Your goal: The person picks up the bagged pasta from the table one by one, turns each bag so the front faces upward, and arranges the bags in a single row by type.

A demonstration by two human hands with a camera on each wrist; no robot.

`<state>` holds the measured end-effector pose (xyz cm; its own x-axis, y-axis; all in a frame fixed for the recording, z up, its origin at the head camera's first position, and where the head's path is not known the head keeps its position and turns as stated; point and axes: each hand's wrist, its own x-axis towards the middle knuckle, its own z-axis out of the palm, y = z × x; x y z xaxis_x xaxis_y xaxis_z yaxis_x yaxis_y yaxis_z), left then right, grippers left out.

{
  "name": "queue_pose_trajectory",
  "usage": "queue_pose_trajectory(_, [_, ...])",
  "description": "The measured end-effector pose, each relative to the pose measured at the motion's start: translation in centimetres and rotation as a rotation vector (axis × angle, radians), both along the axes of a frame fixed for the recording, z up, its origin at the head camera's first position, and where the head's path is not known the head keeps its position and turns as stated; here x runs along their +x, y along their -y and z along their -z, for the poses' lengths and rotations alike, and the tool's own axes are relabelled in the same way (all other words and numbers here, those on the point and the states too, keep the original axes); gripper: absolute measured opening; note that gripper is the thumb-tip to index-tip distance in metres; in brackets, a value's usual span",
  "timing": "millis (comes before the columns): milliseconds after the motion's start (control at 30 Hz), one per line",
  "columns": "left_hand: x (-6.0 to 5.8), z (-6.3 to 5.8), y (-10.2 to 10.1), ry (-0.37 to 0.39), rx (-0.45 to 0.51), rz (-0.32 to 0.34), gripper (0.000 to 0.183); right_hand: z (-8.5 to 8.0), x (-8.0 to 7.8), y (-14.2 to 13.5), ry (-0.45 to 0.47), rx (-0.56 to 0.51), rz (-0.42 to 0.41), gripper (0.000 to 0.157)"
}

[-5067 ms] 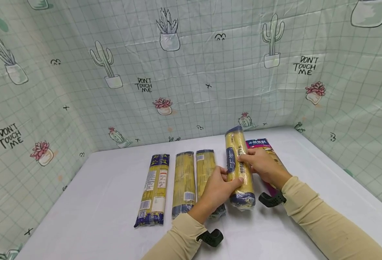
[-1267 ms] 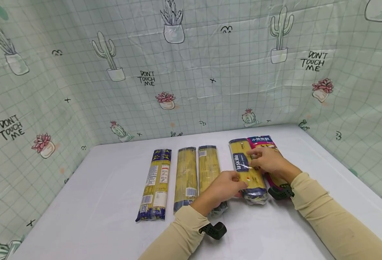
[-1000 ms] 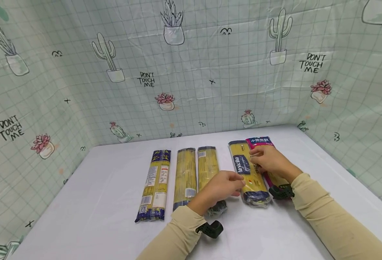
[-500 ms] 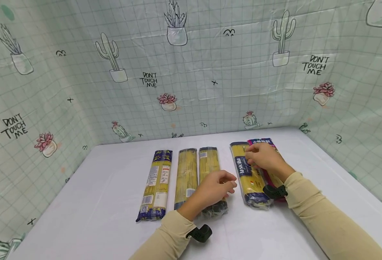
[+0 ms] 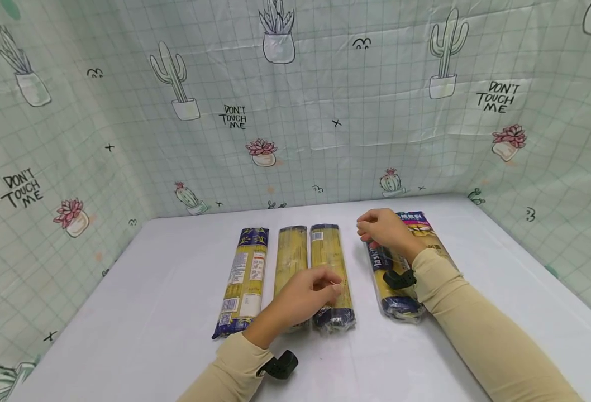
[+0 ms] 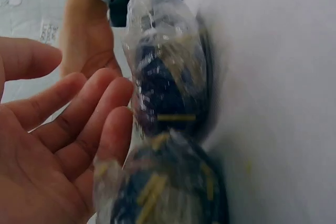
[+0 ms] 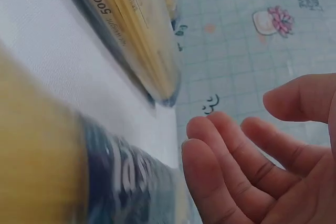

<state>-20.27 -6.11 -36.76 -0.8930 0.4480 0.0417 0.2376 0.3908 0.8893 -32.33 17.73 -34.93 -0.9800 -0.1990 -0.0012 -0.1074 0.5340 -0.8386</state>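
My left hand (image 5: 303,296) hovers over two spaghetti packs, the middle one (image 5: 291,251) and the one to its right (image 5: 328,251). Its fingers are loosely bent around nothing, and in the left wrist view the palm of the left hand (image 6: 58,145) faces the packs' clear wrapped ends. My right hand (image 5: 388,230) is above the La Sicilia spaghetti pack (image 5: 398,304), hiding its top end. Nothing lies between the fingers of the right hand (image 7: 262,171) in the right wrist view, where the blue-labelled pack (image 7: 126,177) is close below.
Leftmost in the row lies a spaghetti pack (image 5: 242,279) with blue ends. A pink-topped pasta pack (image 5: 418,223) lies at the right, partly behind the right arm. The white tabletop (image 5: 165,290) meets a cactus-print curtain (image 5: 200,151) at the back and sides.
Earlier both hands held the La Sicilia pack up; it was laid beside the pink-topped pack and let go. Since then both hands have moved left, the left one over the middle packs.
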Motion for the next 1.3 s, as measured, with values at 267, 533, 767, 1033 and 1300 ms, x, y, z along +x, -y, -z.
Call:
queue_pose_trajectory(267, [0.4, -0.1, 1.3, -0.168, -0.205, 0.029, 0.022, 1.1, -2.1, 1.6, 0.068, 0.044, 0.013, 0.037])
queue_pose_trajectory(533, [0.4, 0.3, 1.4, -0.429, -0.505, 0.019, 0.029, 1.4, -3.1, 2.5, 0.069, 0.146, 0.012, 0.032])
queue_pose_trajectory(767, [0.6, 0.4, 1.7, -0.493, -0.617, 0.034, 0.053, 1.6, -3.3, 3.6, 0.075, 0.148, 0.003, 0.034])
queue_pose_trajectory(1033, [0.7, 0.3, 2.2, -0.553, -0.734, 0.083, 0.072, 2.2, -3.9, 5.6, 0.07, 0.173, -0.023, 0.053])
queue_pose_trajectory(1300, [0.8, 0.3, 2.6, -0.595, -0.829, 0.166, 0.077, 2.6, -4.2, 6.1, 0.051, 0.28, -0.086, 0.067])
